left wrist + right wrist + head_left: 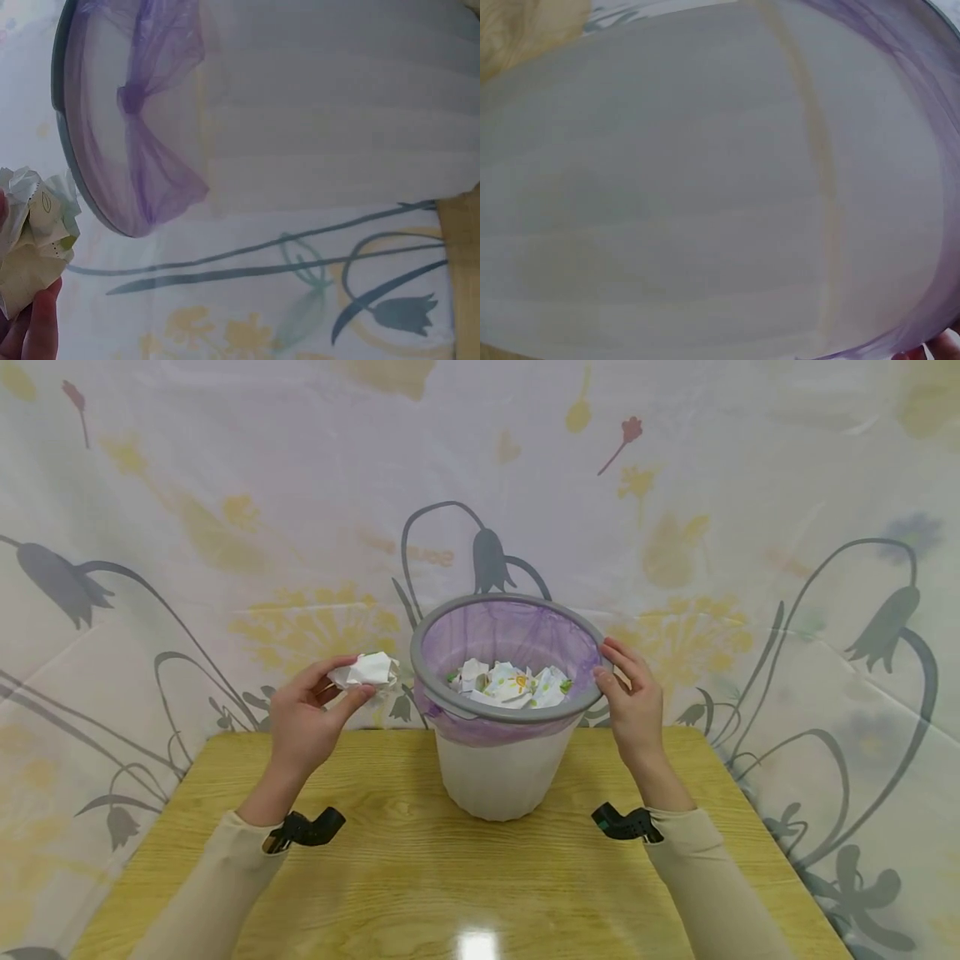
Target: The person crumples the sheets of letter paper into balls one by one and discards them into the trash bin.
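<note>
A white trash bin (498,777) with a grey rim (491,714) stands on the table, lined with a purple plastic bag (517,627). Several crumpled papers (513,687) with coloured prints lie inside it. Left of the rim, my left hand (307,714) holds a crumpled white paper (371,670) between thumb and fingers, apart from the bin. My right hand (636,702) grips the rim at its right side. In the left wrist view the bag shows a bunched knot (131,100) below the rim. The bin's side fills most of the right wrist view, with fingertips (941,346) at its lower corner.
The wooden table (480,877) extends in front of the bin. Close behind it hangs a pale curtain (315,527) printed with grey and yellow flowers, which also runs along both sides. Each wrist carries a black camera mount (307,828).
</note>
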Available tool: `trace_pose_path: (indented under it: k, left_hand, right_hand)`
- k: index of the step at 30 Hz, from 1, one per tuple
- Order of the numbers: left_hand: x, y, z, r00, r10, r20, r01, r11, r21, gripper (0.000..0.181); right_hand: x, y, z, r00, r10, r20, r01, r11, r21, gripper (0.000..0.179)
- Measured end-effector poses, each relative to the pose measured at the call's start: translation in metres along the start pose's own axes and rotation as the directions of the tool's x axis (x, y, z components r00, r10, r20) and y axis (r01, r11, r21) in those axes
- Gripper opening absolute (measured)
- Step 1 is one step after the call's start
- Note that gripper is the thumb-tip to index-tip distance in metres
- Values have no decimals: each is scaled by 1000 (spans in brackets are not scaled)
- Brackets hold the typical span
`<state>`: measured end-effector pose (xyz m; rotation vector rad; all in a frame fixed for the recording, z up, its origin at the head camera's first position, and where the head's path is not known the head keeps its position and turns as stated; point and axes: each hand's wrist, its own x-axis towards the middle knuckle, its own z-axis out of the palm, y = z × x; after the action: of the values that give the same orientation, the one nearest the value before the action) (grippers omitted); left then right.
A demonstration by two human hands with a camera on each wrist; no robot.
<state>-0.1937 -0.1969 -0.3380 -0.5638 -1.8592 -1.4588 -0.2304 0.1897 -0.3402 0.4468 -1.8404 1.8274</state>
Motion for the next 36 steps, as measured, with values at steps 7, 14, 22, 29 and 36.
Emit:
trace_pose_path:
  k: [7,14,22,29,36]
  left_hand:
    - [27,12,11,998,61,33,-59,997,-51,43]
    - [47,19,20,994,71,78,-65,995,-81,40]
    - [72,26,26,973,-21,228,34,998,-51,35]
    - [95,26,36,925,-112,364,109,994,26,38]
    - [124,29,51,840,-222,495,134,969,206,39]
  right_hand:
    - [0,1,1,1000,-7,-7,8,1000,20,36]
    - [-1,1,0,1000,4,-5,-4,1000,-11,36]
    - [-2,3,-1,1000,-8,2,8,1000,-28,37]
    - [-3,3,-2,1000,-11,9,11,999,-45,37]
    - [-3,1,-3,999,-3,32,6,998,-64,37]
